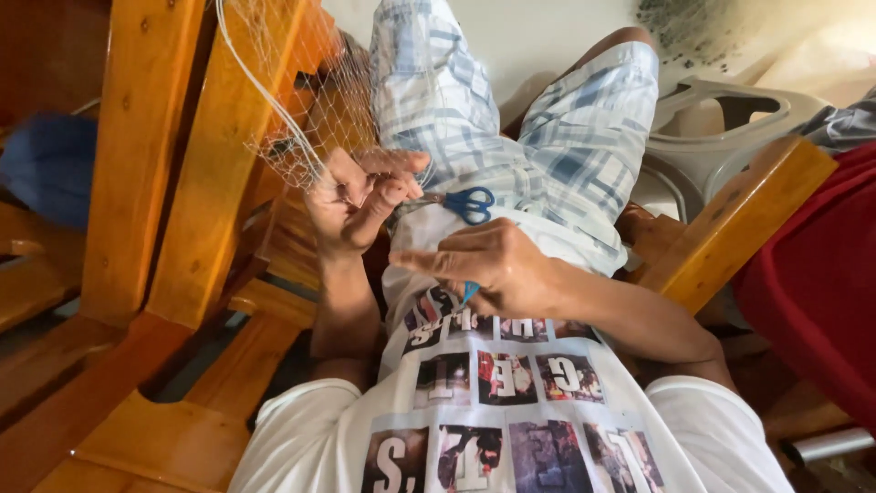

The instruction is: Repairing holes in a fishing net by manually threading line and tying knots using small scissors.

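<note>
Pale netting (301,119) hangs in front of me, draped from the wooden chair frame (182,155) on my left and running down to my lap. My left hand (351,196) is raised with its fingers (388,187) closed, pinching a bunch of the mesh and holding it taut. My right hand (493,265) sits lower, just above my printed white shirt (493,402), curled shut around a small blue tool (469,291) — only its tip shows below my knuckles, so I cannot tell exactly what it is. Blue-handled scissors (465,204) lie between the two hands, resting on my checked shorts (547,137), blades pointing toward the left hand; neither hand grips them.

How far along I am is hard to read: the mesh above my left hand looks whole and evenly knotted, and the part I am pinching is bunched too tightly to judge. I would guess the work is midway — net held, tool in hand, scissors set by for trimming.
</note>
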